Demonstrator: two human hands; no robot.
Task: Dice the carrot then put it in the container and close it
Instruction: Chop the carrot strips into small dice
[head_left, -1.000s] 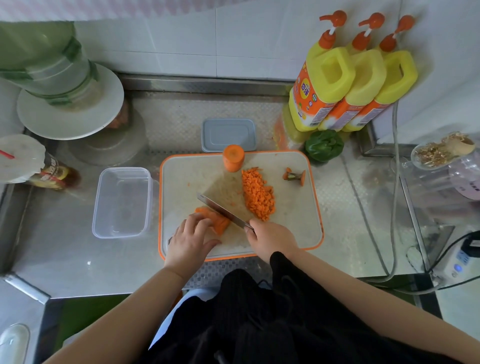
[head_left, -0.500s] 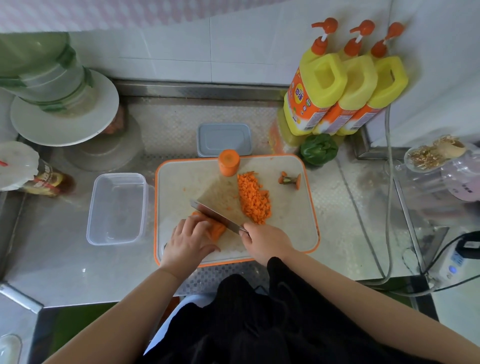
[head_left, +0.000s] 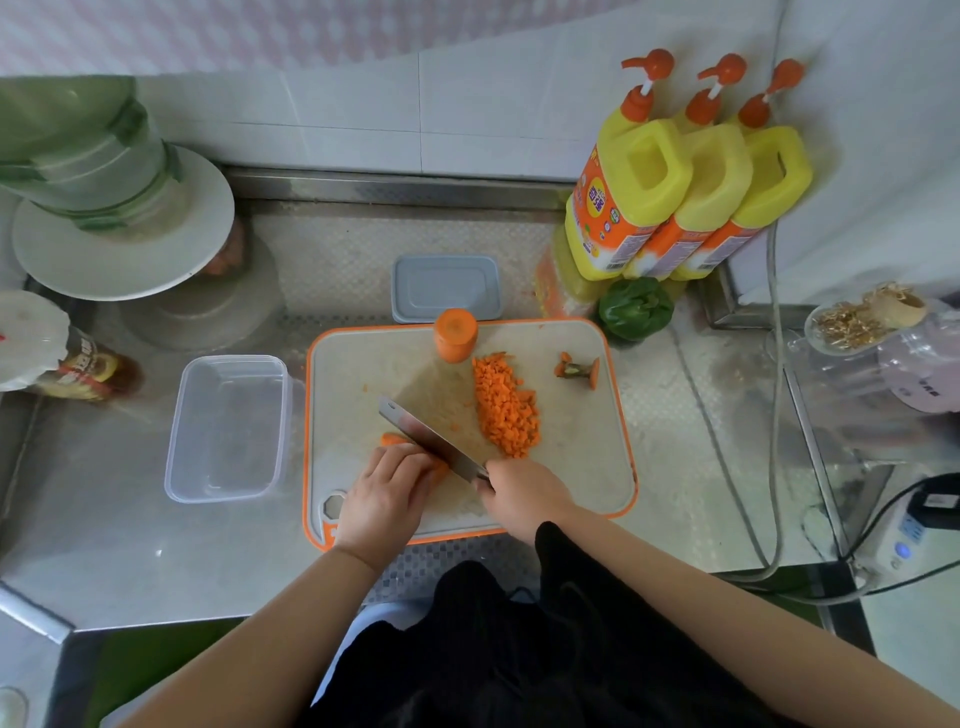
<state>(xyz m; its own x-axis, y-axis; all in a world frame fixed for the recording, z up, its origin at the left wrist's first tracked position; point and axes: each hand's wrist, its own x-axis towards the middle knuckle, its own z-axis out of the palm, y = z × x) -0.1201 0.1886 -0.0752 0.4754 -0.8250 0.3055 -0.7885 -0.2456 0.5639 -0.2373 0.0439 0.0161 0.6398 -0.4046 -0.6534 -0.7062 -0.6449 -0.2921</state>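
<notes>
A dimpled steel tabletop (head_left: 130, 545) met white wall tiles (head_left: 467, 104). The left hand (head_left: 387, 499) pressed curled fingers onto a carrot piece (head_left: 393, 439); the right hand (head_left: 524, 496) gripped the knife (head_left: 428, 439).

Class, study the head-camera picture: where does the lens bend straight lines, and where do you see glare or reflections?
Head view: wide-angle distortion bows the wall tiles and tilts the yellow bottles outward near the edges; soft daylight reflects pale on the steel counter; the knife blade shows a sheen; the centre is sharp, the corners softer.
</notes>
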